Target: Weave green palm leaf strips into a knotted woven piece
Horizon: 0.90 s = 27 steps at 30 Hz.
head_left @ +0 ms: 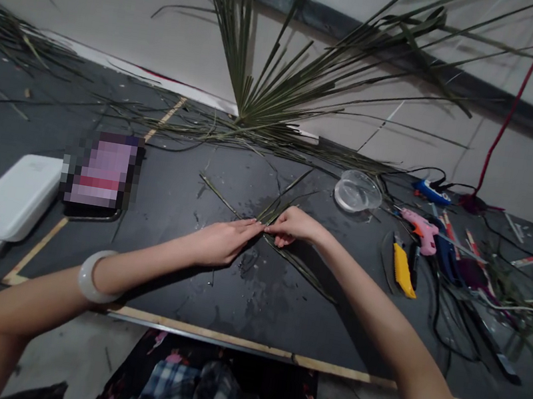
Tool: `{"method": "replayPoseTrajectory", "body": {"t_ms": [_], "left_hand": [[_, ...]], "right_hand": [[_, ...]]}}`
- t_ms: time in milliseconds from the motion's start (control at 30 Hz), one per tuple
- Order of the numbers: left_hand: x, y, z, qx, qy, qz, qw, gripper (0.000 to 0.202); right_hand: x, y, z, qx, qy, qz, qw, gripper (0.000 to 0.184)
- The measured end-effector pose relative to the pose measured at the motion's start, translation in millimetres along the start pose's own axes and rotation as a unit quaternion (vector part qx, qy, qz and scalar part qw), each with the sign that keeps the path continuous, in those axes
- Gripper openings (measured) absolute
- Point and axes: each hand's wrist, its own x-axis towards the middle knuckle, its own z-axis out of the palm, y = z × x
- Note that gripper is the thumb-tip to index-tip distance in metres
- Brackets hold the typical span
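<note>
Pinched between thumb and finger of the right hand (291,226), beside the outstretched left hand (226,242), green palm-leaf strips (307,273) splay across the dark table (210,298), one slanting below the right wrist toward the near right.

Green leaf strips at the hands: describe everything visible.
The green leaf strips are long, narrow and dull. They cross on the dark tabletop, where the left hand rests its fingertips and the right hand appears to pinch them. Ends splay toward far left and far right; one bundle runs toward near right. Fingers partly hide the crossing.
</note>
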Motion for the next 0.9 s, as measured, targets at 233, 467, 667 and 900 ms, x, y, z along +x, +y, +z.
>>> {"method": "replayPoseTrajectory", "body": {"t_ms": [233,467,667,900], "left_hand": [[1,-3,4.5,0.017,-0.01,0.022,1.0,0.045],[0,-5,7.4,0.035,-0.009,0.024,0.999,0.05],[0,-3,4.9,0.042,-0.017,0.025,0.999,0.049],[1,-2,5.8,0.048,-0.013,0.024,0.998,0.052]], "right_hand": [[-6,4,7,-0.039,0.022,-0.058,0.997,0.033],[-23,14,18,-0.133,0.099,-0.123,0.979,0.022],[-38,28,32,-0.274,0.258,-0.195,0.905,0.014],[-37,30,36,-0.226,0.246,-0.199,0.921,0.017]]}}
